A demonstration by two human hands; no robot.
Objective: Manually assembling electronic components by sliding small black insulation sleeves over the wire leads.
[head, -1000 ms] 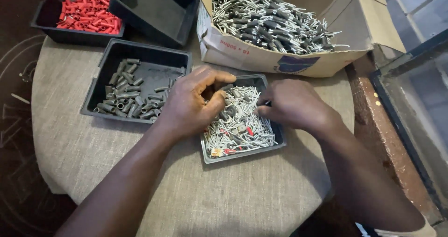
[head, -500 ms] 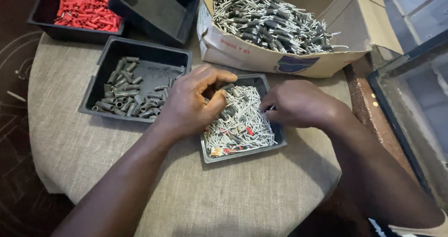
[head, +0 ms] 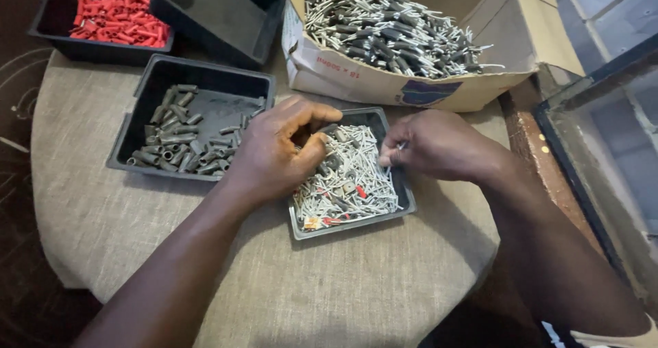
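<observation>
A black plastic tray of grey sleeves (head: 179, 139) lies leftmost; the left hand (head: 277, 153), fingers curled together, rests in the small black tray of silver metal pins (head: 349, 177), where the right hand (head: 439, 146) pinches one pin

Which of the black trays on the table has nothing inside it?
The black tray at the top middle, between the tray of red sleeves and the cardboard box. The other trays hold red sleeves, grey sleeves or metal pins.
</observation>
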